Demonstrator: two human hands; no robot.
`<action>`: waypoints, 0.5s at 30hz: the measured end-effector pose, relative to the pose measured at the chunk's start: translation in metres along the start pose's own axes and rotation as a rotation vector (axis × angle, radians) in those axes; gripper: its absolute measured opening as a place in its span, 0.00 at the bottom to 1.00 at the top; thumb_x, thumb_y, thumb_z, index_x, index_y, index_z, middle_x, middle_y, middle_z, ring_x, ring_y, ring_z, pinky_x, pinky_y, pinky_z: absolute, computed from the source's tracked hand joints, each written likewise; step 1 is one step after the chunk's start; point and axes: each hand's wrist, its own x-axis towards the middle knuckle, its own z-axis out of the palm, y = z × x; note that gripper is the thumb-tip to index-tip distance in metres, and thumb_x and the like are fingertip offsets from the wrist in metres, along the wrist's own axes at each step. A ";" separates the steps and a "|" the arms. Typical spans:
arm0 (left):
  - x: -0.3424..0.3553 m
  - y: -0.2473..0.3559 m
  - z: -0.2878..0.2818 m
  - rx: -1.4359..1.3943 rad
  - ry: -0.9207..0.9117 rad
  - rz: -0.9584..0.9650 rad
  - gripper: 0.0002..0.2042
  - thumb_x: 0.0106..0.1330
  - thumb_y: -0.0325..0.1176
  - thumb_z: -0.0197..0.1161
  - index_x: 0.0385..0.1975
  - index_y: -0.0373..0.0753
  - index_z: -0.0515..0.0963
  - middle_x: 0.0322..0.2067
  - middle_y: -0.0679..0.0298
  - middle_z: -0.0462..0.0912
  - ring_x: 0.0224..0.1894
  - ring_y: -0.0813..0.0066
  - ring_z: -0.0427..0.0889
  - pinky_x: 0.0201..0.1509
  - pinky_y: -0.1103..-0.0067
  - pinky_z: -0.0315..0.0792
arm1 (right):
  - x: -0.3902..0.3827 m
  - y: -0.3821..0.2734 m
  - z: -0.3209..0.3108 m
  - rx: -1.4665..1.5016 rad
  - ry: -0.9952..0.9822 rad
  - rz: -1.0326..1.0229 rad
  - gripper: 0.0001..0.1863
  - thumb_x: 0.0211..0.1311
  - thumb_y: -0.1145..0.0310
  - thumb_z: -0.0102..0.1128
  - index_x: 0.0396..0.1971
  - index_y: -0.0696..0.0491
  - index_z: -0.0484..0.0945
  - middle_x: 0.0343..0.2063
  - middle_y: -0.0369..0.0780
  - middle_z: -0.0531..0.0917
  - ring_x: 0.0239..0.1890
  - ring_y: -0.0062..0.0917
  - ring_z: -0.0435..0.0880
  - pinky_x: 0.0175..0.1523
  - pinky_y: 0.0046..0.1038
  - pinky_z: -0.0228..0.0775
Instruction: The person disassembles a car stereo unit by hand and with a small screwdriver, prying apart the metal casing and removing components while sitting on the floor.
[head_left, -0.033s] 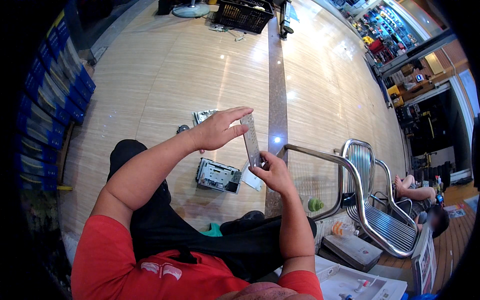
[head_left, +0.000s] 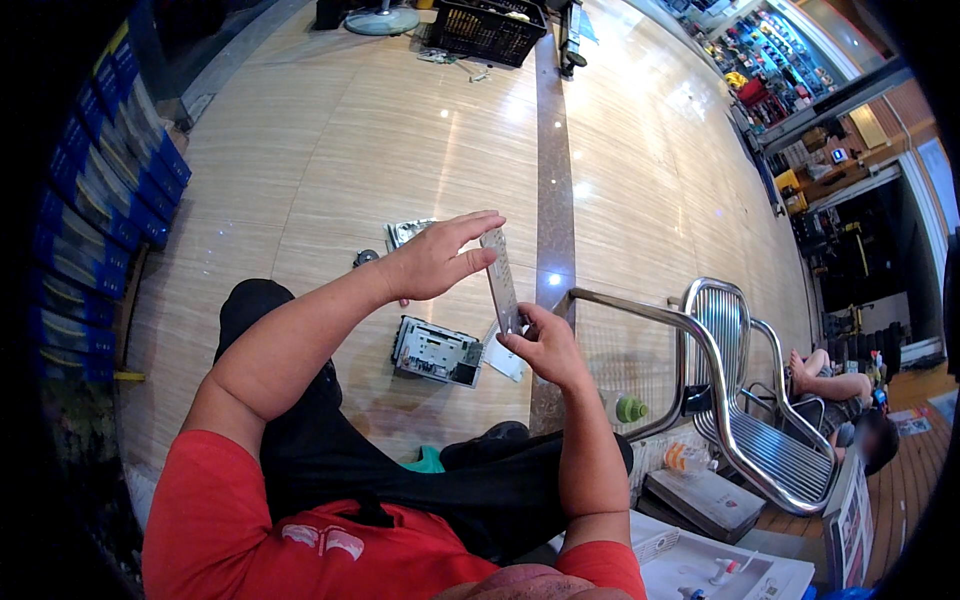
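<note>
My right hand [head_left: 552,348] pinches the lower end of a flat pale panel [head_left: 502,282], tilted above the floor [head_left: 400,150], just left of its dark strip [head_left: 556,200]; my left hand [head_left: 437,262] is spread by the panel's upper edge, thumb and fingers parted; a metal case [head_left: 437,352] sits below; ahead, the floor runs wide toward a black crate [head_left: 487,36]; a steel chair [head_left: 770,450] bounds my right.
</note>
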 end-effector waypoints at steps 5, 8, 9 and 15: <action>0.001 0.018 -0.007 -0.274 -0.055 -0.191 0.28 0.75 0.44 0.58 0.72 0.42 0.64 0.68 0.50 0.69 0.58 0.59 0.80 0.63 0.67 0.76 | -0.003 -0.005 -0.003 0.026 -0.057 0.029 0.28 0.55 0.61 0.73 0.53 0.61 0.79 0.35 0.47 0.86 0.33 0.29 0.84 0.41 0.30 0.77; 0.003 0.022 -0.007 -0.387 -0.094 -0.280 0.30 0.74 0.45 0.60 0.73 0.42 0.62 0.67 0.51 0.70 0.59 0.63 0.79 0.63 0.69 0.75 | -0.003 0.003 0.001 0.091 -0.058 -0.023 0.27 0.56 0.65 0.75 0.55 0.60 0.79 0.31 0.33 0.81 0.27 0.13 0.73 0.34 0.21 0.69; 0.003 0.020 -0.005 -0.409 -0.102 -0.299 0.31 0.74 0.46 0.61 0.73 0.41 0.62 0.66 0.52 0.70 0.59 0.64 0.79 0.64 0.69 0.75 | -0.003 0.005 0.001 0.090 -0.057 -0.023 0.27 0.56 0.65 0.75 0.55 0.60 0.79 0.31 0.33 0.81 0.27 0.13 0.73 0.34 0.21 0.69; 0.004 0.003 0.005 -0.709 -0.045 -0.254 0.38 0.68 0.48 0.69 0.71 0.35 0.61 0.65 0.53 0.71 0.64 0.67 0.73 0.66 0.71 0.72 | -0.001 0.003 0.004 0.130 -0.129 0.025 0.29 0.57 0.66 0.74 0.57 0.60 0.78 0.35 0.32 0.82 0.28 0.11 0.72 0.33 0.19 0.68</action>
